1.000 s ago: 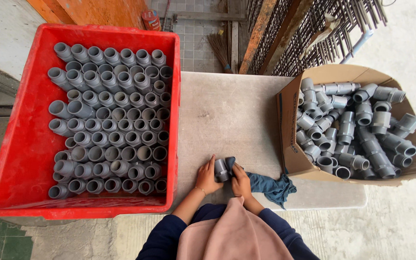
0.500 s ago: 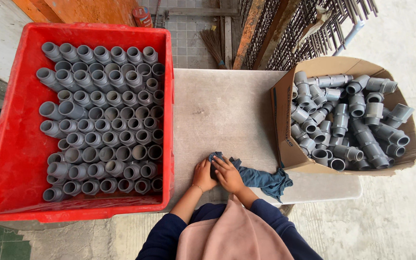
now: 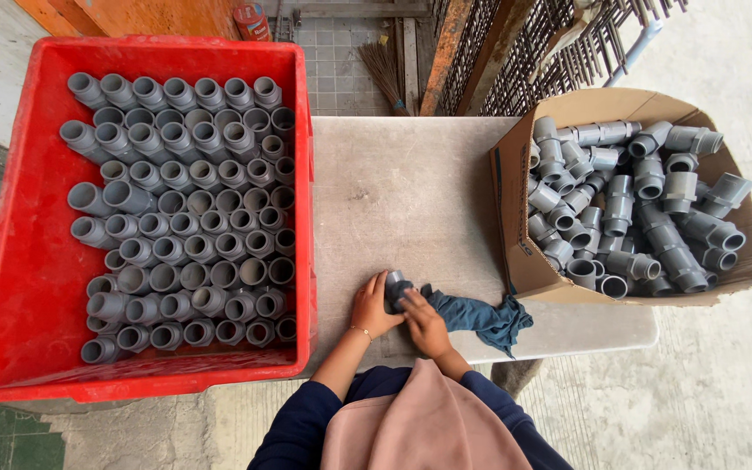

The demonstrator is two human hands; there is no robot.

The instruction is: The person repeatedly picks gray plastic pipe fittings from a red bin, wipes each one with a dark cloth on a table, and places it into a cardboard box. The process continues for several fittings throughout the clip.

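Note:
My left hand (image 3: 374,305) grips a grey pipe fitting (image 3: 396,288) against the near part of the grey table (image 3: 402,191). My right hand (image 3: 424,322) presses a dark blue rag (image 3: 480,318) onto that fitting; most of the fitting is hidden by my fingers and the cloth. The rag trails off to the right along the table's near edge.
A red crate (image 3: 10,287) on the left holds several rows of grey fittings (image 3: 184,218) standing on end. A cardboard box (image 3: 515,218) on the right is heaped with loose grey fittings (image 3: 637,209). Rusty rebar racks (image 3: 533,43) and a broom (image 3: 386,70) stand beyond the table.
A second ago my hands held the fitting apart from the rag. They have closed together, with the rag now pressed over the fitting.

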